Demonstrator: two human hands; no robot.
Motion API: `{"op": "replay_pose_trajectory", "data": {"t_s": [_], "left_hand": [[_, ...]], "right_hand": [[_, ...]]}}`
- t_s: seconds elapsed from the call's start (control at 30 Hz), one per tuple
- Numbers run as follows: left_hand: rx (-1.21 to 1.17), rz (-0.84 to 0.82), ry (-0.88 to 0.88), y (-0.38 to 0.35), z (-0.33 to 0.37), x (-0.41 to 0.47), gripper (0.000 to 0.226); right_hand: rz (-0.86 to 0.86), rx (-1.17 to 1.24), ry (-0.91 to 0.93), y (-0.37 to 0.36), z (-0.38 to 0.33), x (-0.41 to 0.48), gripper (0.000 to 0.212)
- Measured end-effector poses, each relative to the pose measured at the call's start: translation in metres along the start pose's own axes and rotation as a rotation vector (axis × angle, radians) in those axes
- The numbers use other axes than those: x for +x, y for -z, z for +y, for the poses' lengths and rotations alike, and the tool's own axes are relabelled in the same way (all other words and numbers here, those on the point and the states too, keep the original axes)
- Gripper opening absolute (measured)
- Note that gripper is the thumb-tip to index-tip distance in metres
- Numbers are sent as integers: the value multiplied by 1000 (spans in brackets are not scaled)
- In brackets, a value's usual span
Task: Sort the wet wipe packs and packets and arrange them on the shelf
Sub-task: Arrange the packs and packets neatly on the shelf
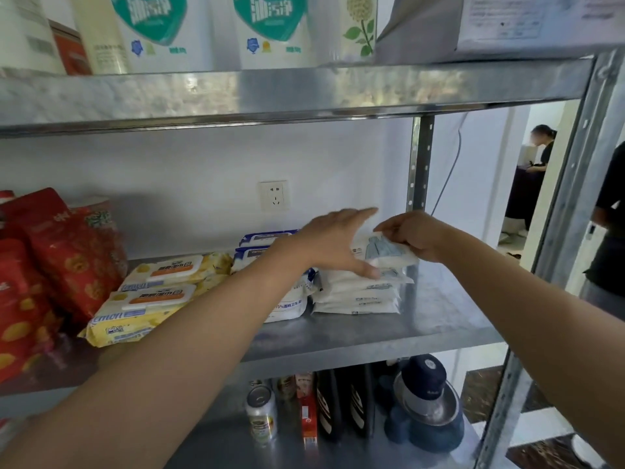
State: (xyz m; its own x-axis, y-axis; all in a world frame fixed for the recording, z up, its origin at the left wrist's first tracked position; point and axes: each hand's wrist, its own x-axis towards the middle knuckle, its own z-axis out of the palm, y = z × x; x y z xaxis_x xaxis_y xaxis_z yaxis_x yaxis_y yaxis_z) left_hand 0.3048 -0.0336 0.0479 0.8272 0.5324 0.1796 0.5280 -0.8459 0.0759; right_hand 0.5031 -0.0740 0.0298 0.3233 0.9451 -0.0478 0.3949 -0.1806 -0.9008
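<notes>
On the middle metal shelf (355, 336) lie two yellow wet wipe packs (148, 299) at the left, blue-and-white packs (260, 245) behind, a white pack (291, 306) in front, and a stack of flat white packets (358, 296) at the right. My left hand (334, 242) reaches over the stack with fingers spread, thumb resting on the top packet. My right hand (416, 235) pinches a small white-and-blue packet (385, 253) just above that stack.
Red patterned bags (44, 275) fill the shelf's left end. White refill pouches (270, 28) stand on the shelf above. Cans, bottles and a dark appliance (426, 404) sit on the shelf below. A wall socket (274, 195) is behind. People stand at the right.
</notes>
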Motion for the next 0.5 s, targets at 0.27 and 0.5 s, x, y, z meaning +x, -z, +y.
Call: {"op": "replay_pose_trajectory", "data": {"t_s": [0.27, 0.5], "left_hand": [[9, -397, 173, -35, -14, 16, 128], [111, -450, 123, -30, -15, 14, 130]], "right_hand": [[73, -72, -263, -2, 29, -7, 58], [-163, 154, -537, -9, 19, -33, 69]]}}
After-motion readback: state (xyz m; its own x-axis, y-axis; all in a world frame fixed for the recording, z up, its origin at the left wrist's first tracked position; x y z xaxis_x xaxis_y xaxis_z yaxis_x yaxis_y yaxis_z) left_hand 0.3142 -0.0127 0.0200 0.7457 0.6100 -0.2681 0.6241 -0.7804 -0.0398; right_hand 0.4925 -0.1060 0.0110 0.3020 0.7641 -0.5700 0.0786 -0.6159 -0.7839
